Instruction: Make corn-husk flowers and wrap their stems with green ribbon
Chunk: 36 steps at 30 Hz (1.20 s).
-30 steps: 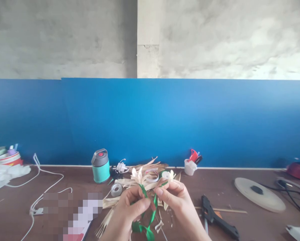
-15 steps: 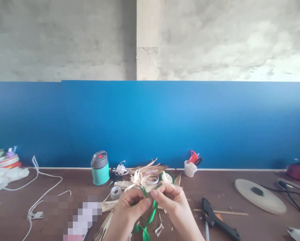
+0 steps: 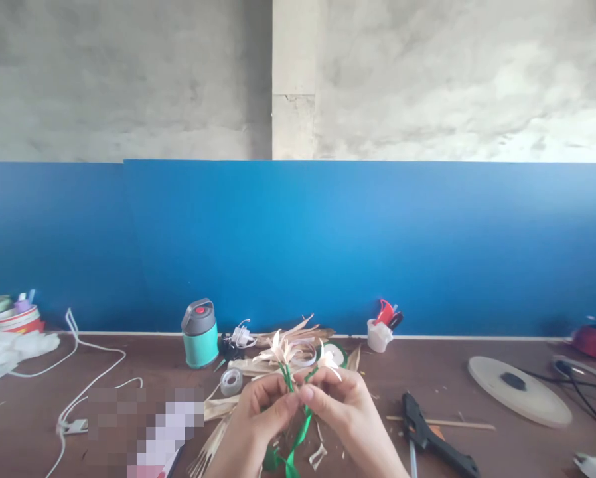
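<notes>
Low in the middle of the view, my left hand (image 3: 258,415) and my right hand (image 3: 340,408) meet fingertip to fingertip. Both pinch the green stems of a small bunch of pale straw flowers (image 3: 298,352) that stick up above my fingers. A green ribbon (image 3: 291,448) hangs down from the pinch between my wrists to the brown table (image 3: 427,385). Loose pale husk strips (image 3: 223,405) lie under and behind my hands.
A teal flask (image 3: 200,334) stands at the back, with a tape roll (image 3: 231,382) in front of it. A black glue gun (image 3: 435,438) and a thin stick lie right of my hands. A white cup with red pens (image 3: 380,330), a round disc (image 3: 520,388), white cables (image 3: 86,385) and a blue wall panel surround them.
My hands have drawn closer together, fingertips now touching, and shifted slightly up. The flowers have turned a little between my fingers. The view has barely moved.
</notes>
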Motion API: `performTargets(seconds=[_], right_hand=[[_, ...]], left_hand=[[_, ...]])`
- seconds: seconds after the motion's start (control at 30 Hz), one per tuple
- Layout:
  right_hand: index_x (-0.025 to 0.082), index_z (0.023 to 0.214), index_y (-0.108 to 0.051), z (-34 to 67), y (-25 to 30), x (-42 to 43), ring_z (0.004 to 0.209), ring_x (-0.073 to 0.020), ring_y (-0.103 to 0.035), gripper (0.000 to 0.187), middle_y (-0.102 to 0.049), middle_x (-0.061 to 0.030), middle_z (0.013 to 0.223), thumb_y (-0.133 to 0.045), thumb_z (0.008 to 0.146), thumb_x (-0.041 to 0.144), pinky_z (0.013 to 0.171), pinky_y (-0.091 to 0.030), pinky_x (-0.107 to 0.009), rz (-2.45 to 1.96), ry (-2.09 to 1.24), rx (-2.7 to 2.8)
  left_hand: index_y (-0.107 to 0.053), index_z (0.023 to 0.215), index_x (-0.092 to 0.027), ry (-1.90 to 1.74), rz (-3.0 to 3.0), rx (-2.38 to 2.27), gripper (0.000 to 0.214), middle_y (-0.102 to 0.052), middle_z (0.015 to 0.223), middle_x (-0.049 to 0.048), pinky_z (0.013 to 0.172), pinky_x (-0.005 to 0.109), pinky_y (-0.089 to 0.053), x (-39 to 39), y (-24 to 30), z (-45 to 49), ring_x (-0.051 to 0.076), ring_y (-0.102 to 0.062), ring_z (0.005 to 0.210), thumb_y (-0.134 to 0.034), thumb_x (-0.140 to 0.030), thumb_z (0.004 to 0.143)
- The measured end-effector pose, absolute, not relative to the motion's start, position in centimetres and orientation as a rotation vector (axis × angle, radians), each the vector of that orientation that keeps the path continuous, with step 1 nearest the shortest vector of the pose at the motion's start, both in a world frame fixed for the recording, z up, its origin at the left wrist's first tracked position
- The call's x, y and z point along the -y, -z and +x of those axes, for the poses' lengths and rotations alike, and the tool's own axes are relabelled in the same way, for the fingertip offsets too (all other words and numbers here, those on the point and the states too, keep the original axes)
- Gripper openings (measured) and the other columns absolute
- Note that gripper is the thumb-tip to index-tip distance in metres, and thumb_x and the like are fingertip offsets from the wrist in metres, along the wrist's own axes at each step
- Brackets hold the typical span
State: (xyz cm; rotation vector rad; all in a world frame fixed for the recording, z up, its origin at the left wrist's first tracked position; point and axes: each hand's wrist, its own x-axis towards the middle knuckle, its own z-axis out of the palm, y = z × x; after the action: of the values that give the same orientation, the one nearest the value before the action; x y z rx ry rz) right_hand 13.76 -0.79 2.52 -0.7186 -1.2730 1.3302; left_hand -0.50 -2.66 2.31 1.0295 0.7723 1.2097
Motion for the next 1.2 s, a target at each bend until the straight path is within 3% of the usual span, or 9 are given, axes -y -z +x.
performTargets(seconds=[0.1, 0.17, 0.33, 0.57, 0.7, 0.9, 1.03, 1.2], right_hand=[[0.018, 0.074, -0.075, 14.09, -3.42, 0.92, 0.068, -0.0178, -0.061, 0.026, -0.068, -0.0035, 0.069, -0.082, 0.064, 0.041, 0.070, -0.050, -0.028, -0.663, -1.498, 1.223], [0.019, 0.069, -0.075, 14.20, -3.65, 0.91, 0.068, -0.0168, -0.061, 0.022, -0.068, -0.0030, 0.067, -0.081, 0.066, 0.039, 0.071, -0.050, -0.026, -0.644, -1.488, 1.212], [0.017, 0.055, -0.068, 14.23, -3.28, 0.69, 0.060, -0.0127, -0.055, 0.025, -0.065, -0.0008, 0.062, -0.085, 0.062, 0.034, 0.063, -0.047, -0.023, -0.640, -1.467, 1.167], [0.018, 0.057, -0.068, 14.10, -3.33, 0.84, 0.054, -0.0124, -0.058, 0.023, -0.065, 0.0007, 0.058, -0.086, 0.060, 0.032, 0.056, -0.047, -0.023, -0.552, -1.592, 1.105], [0.017, 0.056, -0.067, 14.15, -3.17, 0.80, 0.050, -0.0099, -0.053, 0.026, -0.062, 0.0011, 0.054, -0.086, 0.060, 0.035, 0.054, -0.043, -0.021, -0.587, -1.614, 1.135], [0.016, 0.060, -0.064, 14.37, -3.19, 0.98, 0.060, -0.0136, -0.049, 0.032, -0.061, -0.0014, 0.061, -0.077, 0.069, 0.043, 0.059, -0.040, -0.025, -0.732, -1.357, 1.320], [0.017, 0.061, -0.057, 14.64, -3.23, 1.29, 0.058, -0.0128, -0.039, 0.035, -0.049, 0.0017, 0.057, -0.067, 0.078, 0.046, 0.056, -0.033, -0.025, -0.946, -0.954, 1.548], [0.017, 0.060, -0.052, 14.62, -3.01, 1.38, 0.056, -0.0111, -0.034, 0.041, -0.043, 0.0032, 0.056, -0.064, 0.079, 0.051, 0.052, -0.029, -0.024, -0.986, -1.033, 1.512]], left_hand=[[-0.063, 0.061, -0.016, -1.185, 1.012, -0.784, 0.033, -0.026, 0.045, -0.0095, 0.043, 0.022, -0.009, 2.57, -2.52, -0.68, 0.006, -0.015, 0.045, -0.079, -0.044, 0.066], [-0.060, 0.058, -0.016, -1.160, 1.024, -0.793, 0.036, -0.026, 0.044, -0.0098, 0.044, 0.024, -0.008, 2.48, -2.61, -0.76, 0.006, -0.015, 0.044, -0.079, -0.045, 0.065], [-0.062, 0.063, -0.016, -1.050, 1.062, -0.750, 0.039, -0.027, 0.042, -0.0100, 0.044, 0.025, -0.005, 2.20, -2.46, -0.83, 0.004, -0.014, 0.041, -0.078, -0.052, 0.063], [-0.058, 0.058, -0.017, -0.961, 0.969, -0.648, 0.039, -0.027, 0.037, -0.0111, 0.040, 0.024, -0.013, 2.14, -2.35, -0.92, 0.004, -0.013, 0.037, -0.081, -0.049, 0.059], [-0.060, 0.056, -0.016, -0.994, 0.945, -0.650, 0.039, -0.029, 0.039, -0.0103, 0.040, 0.023, -0.012, 2.30, -2.32, -0.73, 0.004, -0.014, 0.037, -0.082, -0.047, 0.058], [-0.061, 0.056, -0.014, -1.122, 0.868, -0.686, 0.036, -0.035, 0.045, -0.0083, 0.041, 0.019, -0.014, 2.44, -1.94, -0.37, 0.003, -0.024, 0.040, -0.086, -0.040, 0.055], [-0.070, 0.068, -0.014, -1.152, 0.958, -0.775, 0.034, -0.056, 0.055, 0.0000, 0.046, 0.020, -0.030, 2.52, -1.93, -0.45, 0.009, -0.044, 0.048, -0.084, -0.043, 0.059], [-0.075, 0.076, -0.014, -1.211, 1.162, -0.842, 0.032, -0.062, 0.058, 0.0027, 0.057, 0.025, -0.041, 2.62, -1.84, -0.65, 0.014, -0.052, 0.053, -0.079, -0.044, 0.066]])
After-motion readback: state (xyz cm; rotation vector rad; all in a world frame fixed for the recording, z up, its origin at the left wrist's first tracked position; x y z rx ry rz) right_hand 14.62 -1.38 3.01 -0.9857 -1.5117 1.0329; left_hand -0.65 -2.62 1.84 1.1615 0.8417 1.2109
